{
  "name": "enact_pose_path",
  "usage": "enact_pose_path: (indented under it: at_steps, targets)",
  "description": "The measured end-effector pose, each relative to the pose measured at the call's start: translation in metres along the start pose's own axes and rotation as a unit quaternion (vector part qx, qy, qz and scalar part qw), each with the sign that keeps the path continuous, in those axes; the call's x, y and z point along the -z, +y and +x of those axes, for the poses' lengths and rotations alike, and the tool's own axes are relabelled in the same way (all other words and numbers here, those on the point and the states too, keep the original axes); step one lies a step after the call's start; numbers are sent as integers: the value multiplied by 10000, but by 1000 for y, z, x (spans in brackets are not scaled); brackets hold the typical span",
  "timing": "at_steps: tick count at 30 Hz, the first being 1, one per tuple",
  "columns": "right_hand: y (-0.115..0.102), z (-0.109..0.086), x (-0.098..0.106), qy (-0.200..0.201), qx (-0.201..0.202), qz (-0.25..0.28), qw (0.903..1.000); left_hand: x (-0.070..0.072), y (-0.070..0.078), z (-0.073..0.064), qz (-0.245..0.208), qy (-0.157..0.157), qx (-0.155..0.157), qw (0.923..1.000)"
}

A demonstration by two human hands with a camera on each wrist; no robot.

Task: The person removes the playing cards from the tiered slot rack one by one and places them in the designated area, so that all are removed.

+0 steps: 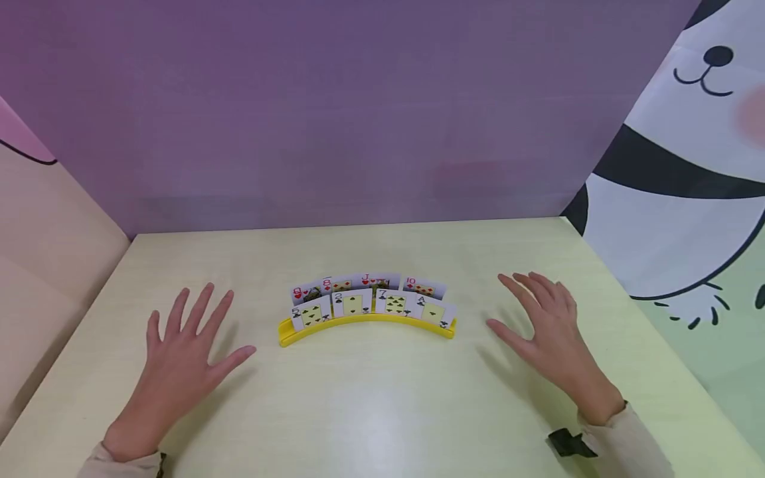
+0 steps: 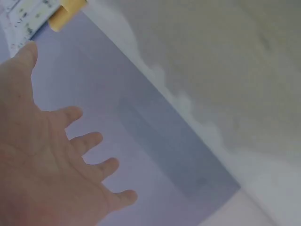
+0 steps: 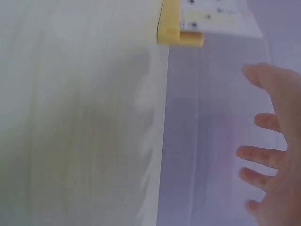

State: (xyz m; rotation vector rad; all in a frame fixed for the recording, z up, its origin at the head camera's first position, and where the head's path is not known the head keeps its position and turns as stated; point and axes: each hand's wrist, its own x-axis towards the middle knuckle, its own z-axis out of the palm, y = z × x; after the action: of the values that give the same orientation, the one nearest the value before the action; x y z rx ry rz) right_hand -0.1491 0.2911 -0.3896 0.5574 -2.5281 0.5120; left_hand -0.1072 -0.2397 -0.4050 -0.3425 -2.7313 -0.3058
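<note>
A curved yellow card holder (image 1: pixel 369 317) stands on the table with playing cards upright in two rows. Its front row shows the five (image 1: pixel 312 313), two (image 1: pixel 352 303), seven (image 1: pixel 395 303) and ace of clubs (image 1: pixel 434 311). Behind them stand a red queen (image 1: pixel 305 292), an eight (image 1: pixel 339 285), a jack (image 1: pixel 376 279) and a ten (image 1: pixel 424 287). To the left of the holder my left hand (image 1: pixel 180 366) is held with fingers spread, holding nothing. My right hand (image 1: pixel 553 338), on the other side, also holds nothing, its fingers loosely extended.
The pale wooden table (image 1: pixel 370 392) runs back to a purple panel (image 1: pixel 370 119). A wall with a cartoon animal print (image 1: pixel 687 245) rises at the right, and a pale wall (image 1: pixel 48 279) at the left. A black strap (image 1: pixel 572 443) hangs at the right sleeve.
</note>
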Motion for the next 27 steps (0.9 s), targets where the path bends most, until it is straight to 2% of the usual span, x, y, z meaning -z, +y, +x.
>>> enact_pose_path:
  at_steps: [4, 7, 11, 15, 21, 27]
  targets:
    - [-12, 2, -3, -332, 29, 470, 9983, -2, 12, 2, -517, -442, -37, 9977]
    - [-19, 4, -4, -504, 17, 587, 9970, -3, 19, 5, -972, -742, -117, 9924]
    - [-27, 5, -5, -584, 50, 645, 9962, -5, 25, 8, -1562, -1155, -144, 9808]
    - [-32, 9, -7, -476, 179, 746, 9959, -9, 29, 14, -2003, -1533, -87, 9676]
    - [-40, 23, -11, -496, 396, 951, 9934, -15, 29, 24, -2469, -1661, -137, 9546]
    - [-49, 38, -13, -773, 413, 1122, 9898, -20, 30, 39, -3157, -1908, 34, 9295]
